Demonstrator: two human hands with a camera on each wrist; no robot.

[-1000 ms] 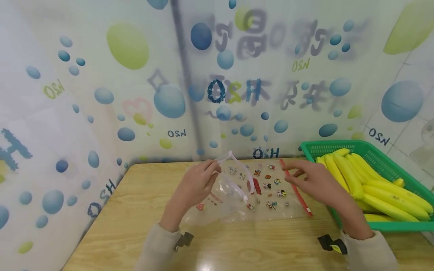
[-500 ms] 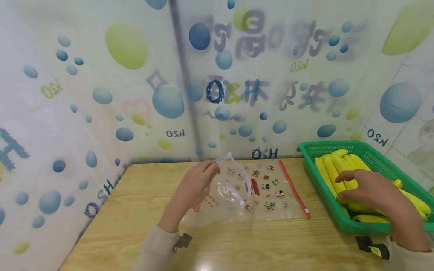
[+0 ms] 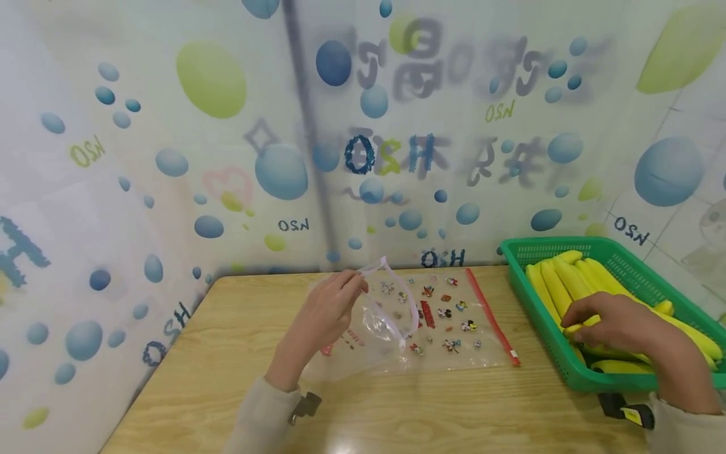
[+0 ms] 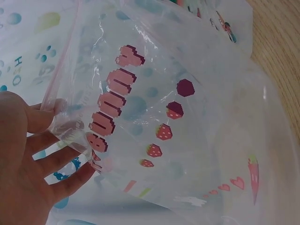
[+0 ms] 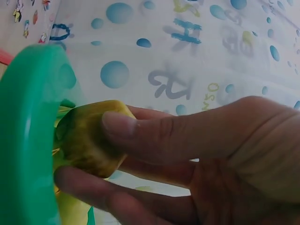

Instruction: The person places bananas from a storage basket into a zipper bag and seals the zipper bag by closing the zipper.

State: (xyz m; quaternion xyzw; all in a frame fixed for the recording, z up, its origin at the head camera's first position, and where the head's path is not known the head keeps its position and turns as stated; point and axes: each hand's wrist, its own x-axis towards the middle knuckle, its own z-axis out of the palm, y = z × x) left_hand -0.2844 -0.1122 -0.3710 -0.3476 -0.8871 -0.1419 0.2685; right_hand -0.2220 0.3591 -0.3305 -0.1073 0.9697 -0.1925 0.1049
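My left hand (image 3: pixel 328 310) pinches the rim of a clear zip bag (image 4: pixel 112 98) between thumb and fingers. Its mouth gapes, edged by a pale strip (image 3: pixel 413 299). Pink "bunny" lettering and strawberries are printed on it. At the right, my right hand (image 3: pixel 629 325) is over the green basket (image 3: pixel 584 380) and grips one end of a banana (image 5: pixel 89 136). In the right wrist view the thumb presses on that banana's side while fingers curl beneath. The basket's wall hides the rest of it.
Under and right of the held bag lies a second clear bag (image 3: pixel 462 353) with cartoon prints and a red slider strip (image 3: pixel 493 318). Several more bananas (image 3: pixel 612 277) fill the basket. Behind the wooden table (image 3: pixel 227 328) hangs a patterned curtain (image 3: pixel 488 82).
My right hand has moved from the red slider strip rightward to the basket and taken hold of a banana. The left hand stays at the bag's rim.
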